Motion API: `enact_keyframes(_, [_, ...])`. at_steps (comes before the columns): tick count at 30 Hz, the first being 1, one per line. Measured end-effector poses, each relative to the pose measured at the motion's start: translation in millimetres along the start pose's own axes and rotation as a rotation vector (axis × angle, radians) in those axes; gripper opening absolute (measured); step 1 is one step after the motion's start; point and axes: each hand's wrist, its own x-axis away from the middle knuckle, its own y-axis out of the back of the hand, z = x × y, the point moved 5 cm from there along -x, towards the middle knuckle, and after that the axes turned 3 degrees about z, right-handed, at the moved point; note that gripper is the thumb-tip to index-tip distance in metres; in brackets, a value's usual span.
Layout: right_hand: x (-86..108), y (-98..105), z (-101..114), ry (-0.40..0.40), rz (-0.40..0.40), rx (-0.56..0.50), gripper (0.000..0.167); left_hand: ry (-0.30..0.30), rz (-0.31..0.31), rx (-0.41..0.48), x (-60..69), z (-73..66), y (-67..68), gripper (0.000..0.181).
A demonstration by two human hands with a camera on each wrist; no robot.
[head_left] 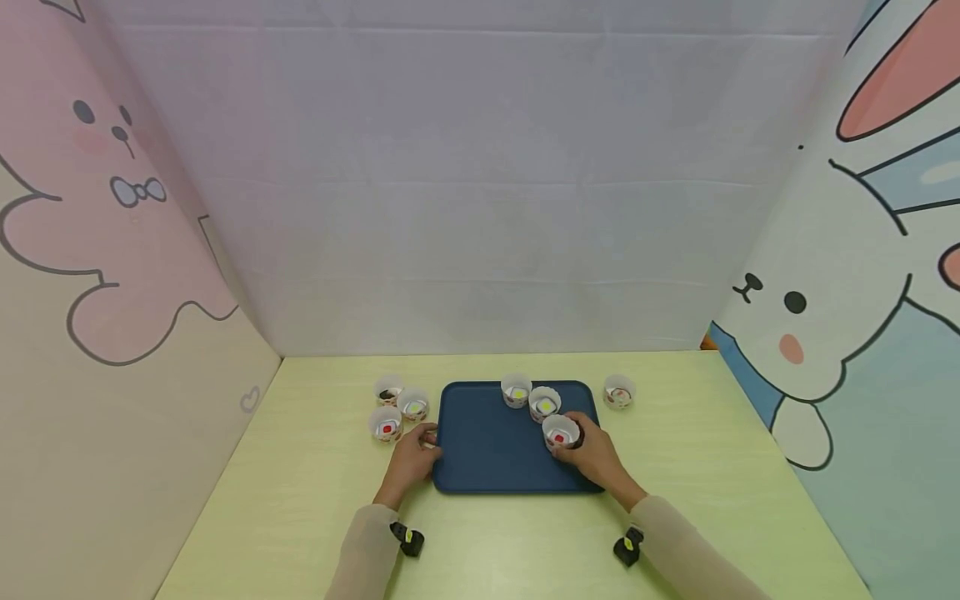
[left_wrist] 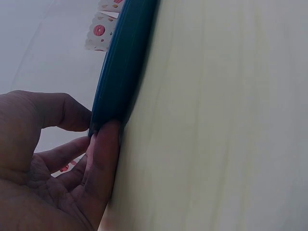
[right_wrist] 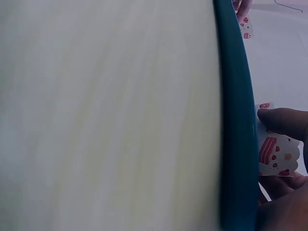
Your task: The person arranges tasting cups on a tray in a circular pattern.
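Note:
A blue tray (head_left: 487, 450) lies on the table. At its left edge my left hand (head_left: 411, 460) pinches the rim; the left wrist view shows thumb and fingers meeting on the tray's side. Over the tray's right part, my right hand (head_left: 598, 458) grips a white paper cup (head_left: 559, 432) with a red piece inside. In the right wrist view that paper cup shows a pink cake print, thumb on its side. Whether its base touches the tray cannot be told. Behind it on the tray stand two paper cups, one (head_left: 544, 404) and another (head_left: 516, 390), each with a yellow-green piece inside.
Left of the tray are three paper cups: one with dark contents (head_left: 388, 390), one with a yellow-green piece (head_left: 413, 405), one with a red piece (head_left: 386, 425). Another paper cup (head_left: 618, 392) stands right of the tray. A pale wall (head_left: 487, 183) rises behind the table (head_left: 517, 550).

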Motion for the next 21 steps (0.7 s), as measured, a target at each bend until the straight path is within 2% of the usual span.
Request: enact_keyframes(21, [-3.3,-3.4,0.0,-0.003,0.023,-0.032,0.062,0.007,0.004,0.012,2.9,-1.2,1.0,0.048])
